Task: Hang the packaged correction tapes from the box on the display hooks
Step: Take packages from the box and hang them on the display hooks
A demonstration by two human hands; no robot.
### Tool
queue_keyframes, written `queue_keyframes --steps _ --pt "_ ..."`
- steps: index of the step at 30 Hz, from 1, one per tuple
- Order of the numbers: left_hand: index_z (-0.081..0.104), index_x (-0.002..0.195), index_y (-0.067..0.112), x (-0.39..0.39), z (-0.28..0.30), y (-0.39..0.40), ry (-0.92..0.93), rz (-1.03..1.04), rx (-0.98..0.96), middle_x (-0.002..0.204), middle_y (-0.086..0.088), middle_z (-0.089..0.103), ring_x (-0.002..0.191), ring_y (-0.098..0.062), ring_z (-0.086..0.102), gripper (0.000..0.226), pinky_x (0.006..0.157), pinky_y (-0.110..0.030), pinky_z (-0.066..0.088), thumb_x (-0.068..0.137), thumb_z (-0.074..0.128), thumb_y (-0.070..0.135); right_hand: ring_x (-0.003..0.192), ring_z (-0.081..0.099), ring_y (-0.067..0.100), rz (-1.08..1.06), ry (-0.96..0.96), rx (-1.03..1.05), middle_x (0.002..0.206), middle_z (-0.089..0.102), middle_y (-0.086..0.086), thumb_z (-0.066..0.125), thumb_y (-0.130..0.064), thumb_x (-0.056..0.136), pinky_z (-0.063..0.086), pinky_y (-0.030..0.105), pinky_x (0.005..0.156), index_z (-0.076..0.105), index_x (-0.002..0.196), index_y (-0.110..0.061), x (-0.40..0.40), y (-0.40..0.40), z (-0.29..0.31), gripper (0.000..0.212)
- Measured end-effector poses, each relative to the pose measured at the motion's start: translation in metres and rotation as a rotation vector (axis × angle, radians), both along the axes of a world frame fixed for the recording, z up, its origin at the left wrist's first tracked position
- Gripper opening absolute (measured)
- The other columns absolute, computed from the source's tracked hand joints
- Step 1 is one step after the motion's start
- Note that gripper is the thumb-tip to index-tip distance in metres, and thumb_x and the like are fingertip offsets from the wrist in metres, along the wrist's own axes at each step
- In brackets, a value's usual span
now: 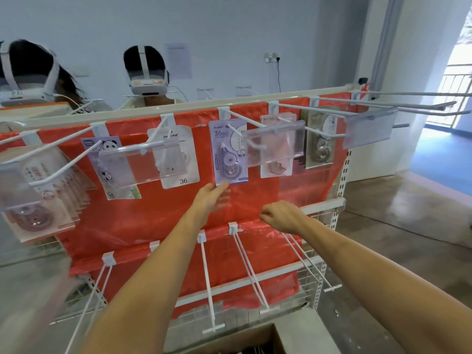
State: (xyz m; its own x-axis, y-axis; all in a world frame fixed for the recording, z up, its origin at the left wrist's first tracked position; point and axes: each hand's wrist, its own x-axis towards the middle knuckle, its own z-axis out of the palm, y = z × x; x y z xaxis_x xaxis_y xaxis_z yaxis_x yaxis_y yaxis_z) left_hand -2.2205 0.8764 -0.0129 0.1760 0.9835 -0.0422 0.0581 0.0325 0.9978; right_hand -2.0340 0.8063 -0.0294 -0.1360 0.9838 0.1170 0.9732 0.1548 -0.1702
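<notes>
Cardboard box sits at the bottom edge, nearest me; I can't tell what is left inside it. My left hand reaches up with fingers straight, touching the bottom edge of a purple pack that already hangs on a centre hook in the top row. My right hand hangs just to the right and lower, fingers loosely curled, holding nothing.

I'd judge the job partly done: most of the top row carries packs, a panda pack, a white pack, a pink pack and a tan pack, while the far-right hooks and the lower hooks are bare.

Red plastic sheet backs the white rack. Beyond stand a pale wall and two people wearing headsets; brown floor runs to a bright doorway on the right.
</notes>
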Motion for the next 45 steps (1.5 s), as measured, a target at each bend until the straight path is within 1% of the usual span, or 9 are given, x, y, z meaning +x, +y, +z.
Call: queue_keyframes --steps 4,7,10,15,23,28,34,40,45 --pt "0.056 0.122 0.004 -0.019 -0.008 -0.013 0.266 0.040 0.004 0.098 -0.008 0.064 0.084 -0.019 0.060 0.038 0.071 -0.031 0.051 0.091 0.062 0.024 0.104 0.060 0.027 0.000 0.019 0.002 0.115 0.067 0.007 0.044 -0.025 0.096 0.045 0.032 0.081 0.067 0.111 -0.012 -0.008 -0.013 0.008 0.030" --pt "0.062 0.118 0.005 -0.035 0.000 -0.025 0.600 0.013 0.144 0.108 -0.012 0.066 0.094 -0.023 0.062 0.035 0.082 -0.037 0.052 0.090 0.063 0.025 0.104 0.060 0.030 -0.014 0.004 0.015 0.115 0.066 0.010 0.045 -0.026 0.095 0.046 0.034 0.080 0.067 0.111 -0.013 -0.019 -0.023 0.017 0.030" --pt "0.064 0.116 0.009 -0.048 0.016 -0.047 0.934 -0.005 0.323 0.123 -0.009 0.063 0.113 -0.026 0.057 0.032 0.096 -0.034 0.043 0.090 0.060 0.028 0.107 0.058 0.034 0.001 -0.029 0.014 0.118 0.063 0.015 0.045 -0.027 0.094 0.046 0.037 0.085 0.065 0.114 -0.011 -0.032 -0.035 0.027 0.032" --pt "0.059 0.119 0.015 -0.066 0.025 -0.093 1.195 0.067 0.403 0.124 -0.008 0.062 0.114 -0.028 0.056 0.036 0.093 -0.034 0.043 0.090 0.057 0.036 0.107 0.058 0.033 0.018 -0.013 0.051 0.118 0.063 0.015 0.047 -0.022 0.091 0.046 0.036 0.084 0.063 0.113 -0.009 -0.057 -0.058 0.036 0.030" --pt "0.059 0.118 0.011 -0.083 -0.027 -0.179 1.217 0.080 0.273 0.122 -0.013 0.062 0.114 -0.031 0.055 0.032 0.091 -0.032 0.042 0.090 0.057 0.027 0.115 0.053 0.034 0.089 0.023 -0.023 0.125 0.057 0.018 0.045 -0.021 0.092 0.043 0.038 0.093 0.055 0.120 -0.007 -0.097 -0.110 -0.010 0.032" --pt "0.059 0.115 0.014 -0.088 -0.071 -0.217 1.189 0.034 0.150 0.119 -0.010 0.063 0.112 -0.028 0.056 0.029 0.090 -0.032 0.042 0.089 0.057 0.028 0.113 0.053 0.035 0.114 0.037 -0.109 0.121 0.057 0.021 0.048 -0.022 0.093 0.044 0.040 0.091 0.052 0.118 -0.003 -0.107 -0.142 -0.046 0.031" --pt "0.057 0.119 0.011 -0.099 -0.113 -0.249 1.202 -0.048 0.056 0.121 -0.013 0.061 0.112 -0.030 0.055 0.032 0.092 -0.032 0.043 0.092 0.052 0.027 0.110 0.055 0.033 0.033 0.089 -0.190 0.120 0.058 0.017 0.046 -0.016 0.094 0.044 0.036 0.088 0.054 0.119 -0.002 -0.109 -0.172 -0.081 0.030" --pt "0.057 0.109 0.012 -0.126 -0.154 -0.272 1.213 -0.140 0.001 0.109 -0.010 0.061 0.103 -0.024 0.055 0.020 0.089 -0.031 0.041 0.094 0.049 0.022 0.108 0.057 0.031 -0.069 0.136 -0.307 0.120 0.059 0.018 0.044 -0.014 0.094 0.044 0.032 0.082 0.053 0.120 -0.002 -0.119 -0.201 -0.124 0.030" --pt "0.058 0.121 0.011 -0.149 -0.198 -0.275 1.240 -0.218 -0.063 0.123 -0.011 0.060 0.113 -0.027 0.055 0.030 0.091 -0.031 0.042 0.096 0.048 0.024 0.105 0.057 0.030 -0.131 0.093 -0.455 0.120 0.059 0.017 0.042 -0.013 0.097 0.045 0.031 0.075 0.051 0.123 -0.003 -0.118 -0.218 -0.169 0.029"
